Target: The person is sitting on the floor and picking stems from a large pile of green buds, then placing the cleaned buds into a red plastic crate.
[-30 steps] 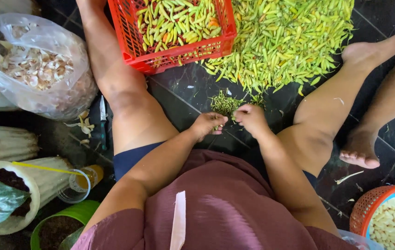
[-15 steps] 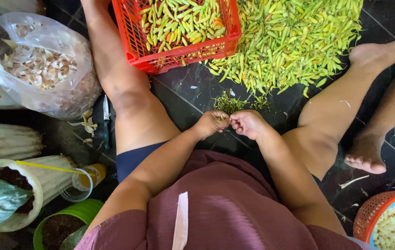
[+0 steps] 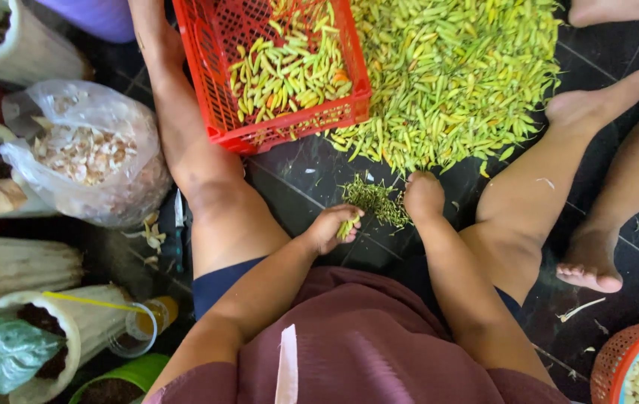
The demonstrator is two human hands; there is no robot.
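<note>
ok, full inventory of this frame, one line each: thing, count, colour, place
chilli heap: one, yellow-green, floor top centre
crate: one, red, part-filled with chillies, top centre
stem pile: one, green, between the hands
clear bag: one, pale pieces inside, left
sacks: several, whitish, left edge
basket: one, orange, bottom right
other person's feet: right
left hand: holds chillies
right hand: at heap's edge
</note>
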